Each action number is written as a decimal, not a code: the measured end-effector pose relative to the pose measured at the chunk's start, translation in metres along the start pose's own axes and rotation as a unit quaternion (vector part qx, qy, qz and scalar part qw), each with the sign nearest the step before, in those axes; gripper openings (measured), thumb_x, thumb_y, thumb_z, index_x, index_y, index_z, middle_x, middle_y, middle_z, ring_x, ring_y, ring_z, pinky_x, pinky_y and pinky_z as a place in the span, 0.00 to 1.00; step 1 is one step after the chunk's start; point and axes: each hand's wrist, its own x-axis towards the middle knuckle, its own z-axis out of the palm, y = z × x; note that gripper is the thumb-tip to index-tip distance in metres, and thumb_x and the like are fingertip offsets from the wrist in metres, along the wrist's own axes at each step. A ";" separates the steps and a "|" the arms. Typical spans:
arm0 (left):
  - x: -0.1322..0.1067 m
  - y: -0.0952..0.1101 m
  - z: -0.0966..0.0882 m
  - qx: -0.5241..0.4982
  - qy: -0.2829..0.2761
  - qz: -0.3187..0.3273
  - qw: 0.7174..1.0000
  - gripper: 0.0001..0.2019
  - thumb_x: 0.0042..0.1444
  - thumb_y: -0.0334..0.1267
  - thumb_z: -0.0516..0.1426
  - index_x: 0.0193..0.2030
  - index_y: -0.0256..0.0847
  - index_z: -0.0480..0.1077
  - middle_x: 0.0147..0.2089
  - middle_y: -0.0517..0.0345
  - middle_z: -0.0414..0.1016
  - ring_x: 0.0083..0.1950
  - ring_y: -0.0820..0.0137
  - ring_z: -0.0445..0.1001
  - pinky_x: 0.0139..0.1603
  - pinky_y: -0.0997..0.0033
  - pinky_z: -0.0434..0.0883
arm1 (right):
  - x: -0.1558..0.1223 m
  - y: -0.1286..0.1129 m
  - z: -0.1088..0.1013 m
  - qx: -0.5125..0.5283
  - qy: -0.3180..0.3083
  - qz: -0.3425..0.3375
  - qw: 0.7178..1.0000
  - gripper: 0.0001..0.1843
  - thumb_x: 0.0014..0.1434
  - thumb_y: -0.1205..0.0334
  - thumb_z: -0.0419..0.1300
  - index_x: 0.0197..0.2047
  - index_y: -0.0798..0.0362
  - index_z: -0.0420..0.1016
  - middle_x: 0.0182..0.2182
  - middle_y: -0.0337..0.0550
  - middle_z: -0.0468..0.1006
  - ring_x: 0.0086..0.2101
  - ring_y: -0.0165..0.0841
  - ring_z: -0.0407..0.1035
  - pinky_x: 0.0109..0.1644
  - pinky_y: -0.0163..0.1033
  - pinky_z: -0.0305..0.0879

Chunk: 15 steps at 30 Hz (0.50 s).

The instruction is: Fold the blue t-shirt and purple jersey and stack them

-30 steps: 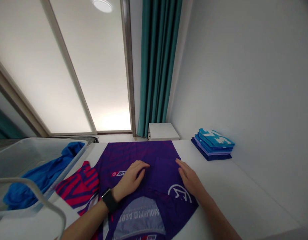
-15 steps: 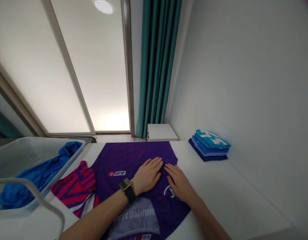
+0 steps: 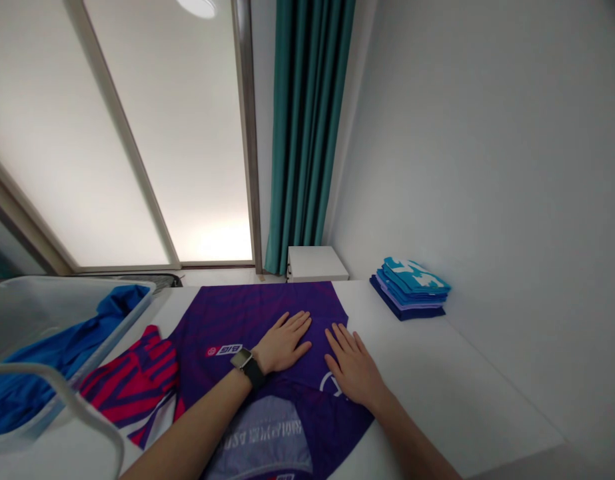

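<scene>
"BIG" logo (image 3: 224, 350) on purple shirt (image 3: 267, 307); grey panel's (image 3: 267, 452) lettering (image 3: 264, 432) unclear.

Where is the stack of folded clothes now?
In the head view, the stack of folded clothes lies on the white table, right of the purple shirt and near the pale wall.

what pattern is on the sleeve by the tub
The sleeve has mostly red and purple stripes, head view.
</scene>
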 end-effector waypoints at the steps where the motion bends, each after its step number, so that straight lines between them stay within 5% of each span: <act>1: 0.000 -0.001 0.001 0.000 0.002 -0.005 1.000 0.27 0.67 0.50 0.44 0.70 0.42 0.52 0.72 0.50 0.53 0.72 0.64 0.51 0.70 0.55 0.48 | 0.000 0.000 -0.001 -0.002 -0.003 0.000 1.000 0.29 0.68 0.51 0.44 0.70 0.51 0.54 0.68 0.48 0.53 0.67 0.41 0.44 0.69 0.56 0.41; 8: -0.002 -0.001 0.003 0.003 0.016 -0.022 1.000 0.28 0.68 0.51 0.43 0.70 0.41 0.52 0.72 0.49 0.53 0.72 0.62 0.51 0.71 0.54 0.48 | 0.000 -0.002 -0.003 -0.003 -0.019 0.004 1.000 0.30 0.68 0.51 0.44 0.69 0.55 0.54 0.69 0.50 0.51 0.68 0.42 0.43 0.69 0.56 0.41; 15: -0.002 -0.003 0.006 0.001 0.022 -0.010 1.000 0.28 0.67 0.52 0.43 0.70 0.43 0.52 0.71 0.49 0.54 0.72 0.63 0.52 0.71 0.55 0.47 | 0.004 0.017 0.001 0.041 0.037 0.057 0.997 0.29 0.68 0.56 0.41 0.68 0.58 0.56 0.66 0.51 0.58 0.65 0.38 0.51 0.68 0.50 0.49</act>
